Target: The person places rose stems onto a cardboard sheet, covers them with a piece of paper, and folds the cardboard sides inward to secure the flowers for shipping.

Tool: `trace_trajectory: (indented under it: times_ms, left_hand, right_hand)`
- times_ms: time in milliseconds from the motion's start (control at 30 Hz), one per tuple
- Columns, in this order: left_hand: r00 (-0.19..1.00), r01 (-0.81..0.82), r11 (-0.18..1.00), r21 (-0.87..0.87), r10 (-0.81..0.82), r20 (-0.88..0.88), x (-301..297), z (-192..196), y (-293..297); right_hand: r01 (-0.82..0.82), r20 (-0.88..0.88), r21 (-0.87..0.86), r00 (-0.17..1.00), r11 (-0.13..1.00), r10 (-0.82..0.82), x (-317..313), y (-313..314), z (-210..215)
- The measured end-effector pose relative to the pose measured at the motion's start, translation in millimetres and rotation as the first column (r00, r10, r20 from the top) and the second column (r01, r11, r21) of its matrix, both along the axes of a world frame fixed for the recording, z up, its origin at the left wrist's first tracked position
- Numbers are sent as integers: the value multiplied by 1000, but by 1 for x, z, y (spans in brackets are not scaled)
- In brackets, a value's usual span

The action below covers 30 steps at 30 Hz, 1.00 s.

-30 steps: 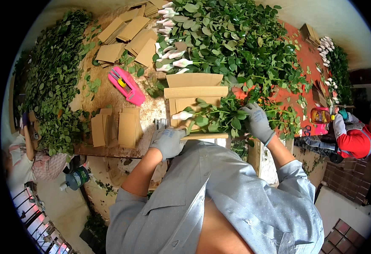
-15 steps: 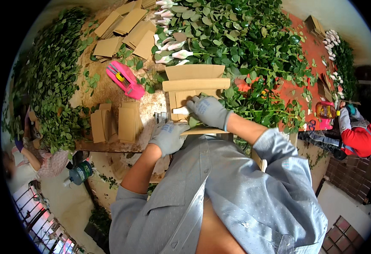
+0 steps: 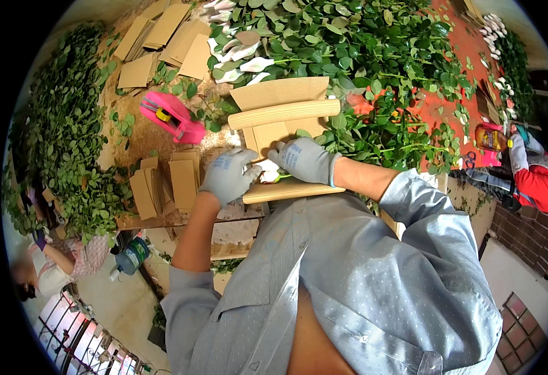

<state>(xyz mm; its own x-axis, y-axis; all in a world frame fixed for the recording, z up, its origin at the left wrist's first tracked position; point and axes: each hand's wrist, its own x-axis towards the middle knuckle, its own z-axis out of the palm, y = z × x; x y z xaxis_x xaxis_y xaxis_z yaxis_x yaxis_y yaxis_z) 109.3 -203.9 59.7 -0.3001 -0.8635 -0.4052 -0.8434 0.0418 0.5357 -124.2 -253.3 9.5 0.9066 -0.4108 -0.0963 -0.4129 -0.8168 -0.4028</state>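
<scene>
A corrugated cardboard sheet [image 3: 243, 137] lies before me, its near edge [image 3: 294, 192] and far edge [image 3: 283, 114] curled into ridges. On it, between my hands, rests a rose with a pale bud [image 3: 270, 176] and a green base. My gloved left hand [image 3: 229, 176] is at the sheet's left side by the bud, thumb and fingers apart, holding nothing I can see. My gloved right hand [image 3: 304, 159] bends its fingers down just above the bud; what they grip, if anything, is hidden. A smaller cardboard piece [image 3: 271, 134] lies inside the sheet.
A pink tape dispenser [image 3: 172, 117] stands left of the sheet. Cardboard stacks [image 3: 185, 181] lie nearer, with more pieces [image 3: 167, 26] farther back. Leafy rose stems [image 3: 361, 50] fill the far right; a green heap [image 3: 67, 144] covers the left. Other people work at both sides.
My left hand has moved left and up, away from the near ridge, and its fingers have spread. The bud now shows nearer the front ridge. The right hand has shifted slightly.
</scene>
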Motion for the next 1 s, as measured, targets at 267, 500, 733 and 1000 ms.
trace_trajectory:
  times_ms: [267,500,733,1000]
  left_hand:
    - [991,105,990,-93,-96,98,5,-38,9]
    - [933,30,998,47,-45,356,64,-23,24]
    - [966,72,985,156,-30,-258,17,39,27]
    - [935,220,963,153,-163,-314,-6,9,31]
  right_hand:
    - [6,21,12,1000,1000,-6,3,-1,-3]
    - [2,55,80,998,997,-7,3,-2,-9]
    - [-66,30,19,997,998,65,2,1,-4]
    - [3,121,63,993,998,-11,-2,1,-9]
